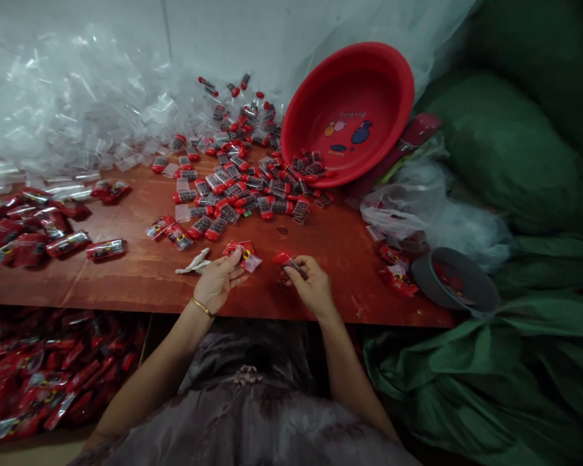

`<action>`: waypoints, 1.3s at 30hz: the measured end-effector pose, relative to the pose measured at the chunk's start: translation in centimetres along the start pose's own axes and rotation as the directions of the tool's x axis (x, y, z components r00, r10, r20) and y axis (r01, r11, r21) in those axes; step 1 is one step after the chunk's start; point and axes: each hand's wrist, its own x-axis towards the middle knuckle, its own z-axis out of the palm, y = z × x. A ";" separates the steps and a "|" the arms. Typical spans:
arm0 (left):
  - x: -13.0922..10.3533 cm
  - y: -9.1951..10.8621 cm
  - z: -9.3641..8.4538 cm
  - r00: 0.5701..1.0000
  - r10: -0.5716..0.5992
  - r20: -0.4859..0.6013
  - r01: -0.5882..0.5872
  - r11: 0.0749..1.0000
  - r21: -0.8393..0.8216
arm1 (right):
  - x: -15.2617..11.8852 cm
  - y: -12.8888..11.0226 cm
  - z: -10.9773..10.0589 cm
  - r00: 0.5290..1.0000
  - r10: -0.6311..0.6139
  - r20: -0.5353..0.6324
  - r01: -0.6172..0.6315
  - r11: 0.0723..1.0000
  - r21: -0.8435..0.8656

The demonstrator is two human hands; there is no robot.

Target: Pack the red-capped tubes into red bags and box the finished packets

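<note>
Left hand (216, 281) is pinching red plastic wrapper (249, 254), right hand (315, 283) red-topped plastic tube (284, 259), near reddish worktop's front edge (369, 310), apparently needing alignment.

The left hand (214, 282) is palm up, thumb extended, the right hand (313, 285) curled.

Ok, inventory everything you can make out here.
Table: one, red, centre
Basin: one, red, far side
Bowl: one, grey, right
Clear plastic pieces: many, colourless, far left
Plastic bagging: uncounted, translucent, right
Green sheeting: uncounted, green, right
Scrap: one, white, front of table
Capped containers: many, red and clear, centre
Red packets: many, red, mostly left
Bracelet: one, gold, left wrist
Left hand: one, front, holding red packet
Right hand: one, alongside, holding capped container
</note>
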 end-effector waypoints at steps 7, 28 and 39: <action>-0.5 -1.2 0.4 0.997 -0.017 0.079 0.004 0.987 0.162 | -3.5 -2.8 -0.4 0.994 -0.055 0.097 0.046 0.995 0.089; -0.9 -1.3 0.7 0.992 0.077 0.099 -0.100 0.961 0.258 | -4.2 -2.7 0.7 0.999 -0.051 0.015 0.049 0.993 0.107; -1.3 -4.0 1.6 0.972 0.222 0.082 -0.229 0.970 0.081 | -4.3 -3.2 3.4 0.990 0.123 -0.062 -0.092 0.928 0.362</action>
